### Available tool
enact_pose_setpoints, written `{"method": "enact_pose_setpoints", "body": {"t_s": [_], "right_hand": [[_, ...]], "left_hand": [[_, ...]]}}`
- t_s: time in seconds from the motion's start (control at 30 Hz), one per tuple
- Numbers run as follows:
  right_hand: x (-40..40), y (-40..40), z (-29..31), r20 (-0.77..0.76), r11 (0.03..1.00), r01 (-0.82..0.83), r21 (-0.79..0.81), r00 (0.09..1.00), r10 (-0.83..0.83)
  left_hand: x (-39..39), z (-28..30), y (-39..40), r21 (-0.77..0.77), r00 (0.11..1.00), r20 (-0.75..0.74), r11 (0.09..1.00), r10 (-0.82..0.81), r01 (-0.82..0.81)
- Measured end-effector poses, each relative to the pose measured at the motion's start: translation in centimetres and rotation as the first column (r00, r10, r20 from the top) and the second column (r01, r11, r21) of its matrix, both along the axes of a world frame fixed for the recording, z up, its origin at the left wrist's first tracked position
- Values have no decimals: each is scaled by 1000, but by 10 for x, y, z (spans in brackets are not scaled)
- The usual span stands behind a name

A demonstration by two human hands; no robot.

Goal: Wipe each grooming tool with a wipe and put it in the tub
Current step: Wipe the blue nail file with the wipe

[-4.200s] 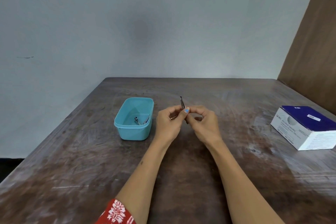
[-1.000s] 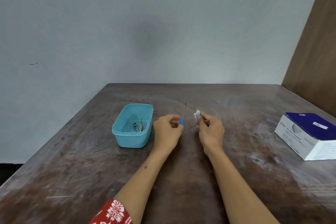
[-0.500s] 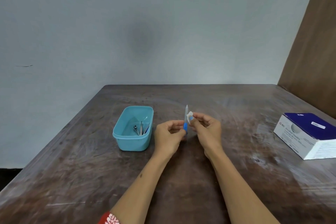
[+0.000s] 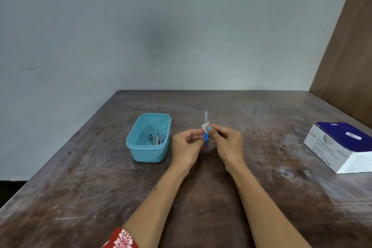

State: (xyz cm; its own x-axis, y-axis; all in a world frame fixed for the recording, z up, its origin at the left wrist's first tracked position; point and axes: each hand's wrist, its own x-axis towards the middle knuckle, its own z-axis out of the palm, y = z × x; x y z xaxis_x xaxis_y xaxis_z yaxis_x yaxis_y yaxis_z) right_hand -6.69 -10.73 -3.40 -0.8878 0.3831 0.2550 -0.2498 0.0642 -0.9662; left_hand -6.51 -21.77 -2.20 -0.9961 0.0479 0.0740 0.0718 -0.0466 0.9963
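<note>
Grip check: left hand pinches the blue plastic handle of the small nail file low down, holding it upright with the pale pointed blade up; right hand pinches a small white folded wipe around the file where blade meets handle, fingertips pressed on it. Both hands sit over the middle of the worn brown wooden desk, file held clear of the surface. Light blue rectangular plastic tub is just beside the left hand, toward the left edge, with a few metal tools already lying in it. White-and-navy cardboard swab box sits well apart near the right edge. Risks, as I judge them: the hold on the handle is short and low, so a hard stroke up the blade could lever the file out of the pinch and drop it on the desk, needing a rewipe. The wipe is tiny, so it may slide off at the tip or leave one face untouched. The pointed tip could poke a fingertip if the stroke overshoots. The handle under the left fingers likely stays unwiped unless regripped.
</note>
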Motion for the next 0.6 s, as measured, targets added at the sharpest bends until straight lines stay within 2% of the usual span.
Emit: {"method": "enact_pose_setpoints", "body": {"t_s": [0.13, 0.33, 0.6], "right_hand": [[-2, 1, 0, 2, 1000, -2, 3, 1000, 2], [1, 0, 6, -6, 995, 17, -94, 1000, -17], [3, -3, 5, 1, 996, 1, -92, 1000, -1]], "left_hand": [[-1, 0, -1, 16, 999, 16, 999, -31, 31], [1, 2, -1, 41, 990, 76, 992, -119, 116], [3, 6, -2, 33, 995, 58, 997, -77, 75]]}}
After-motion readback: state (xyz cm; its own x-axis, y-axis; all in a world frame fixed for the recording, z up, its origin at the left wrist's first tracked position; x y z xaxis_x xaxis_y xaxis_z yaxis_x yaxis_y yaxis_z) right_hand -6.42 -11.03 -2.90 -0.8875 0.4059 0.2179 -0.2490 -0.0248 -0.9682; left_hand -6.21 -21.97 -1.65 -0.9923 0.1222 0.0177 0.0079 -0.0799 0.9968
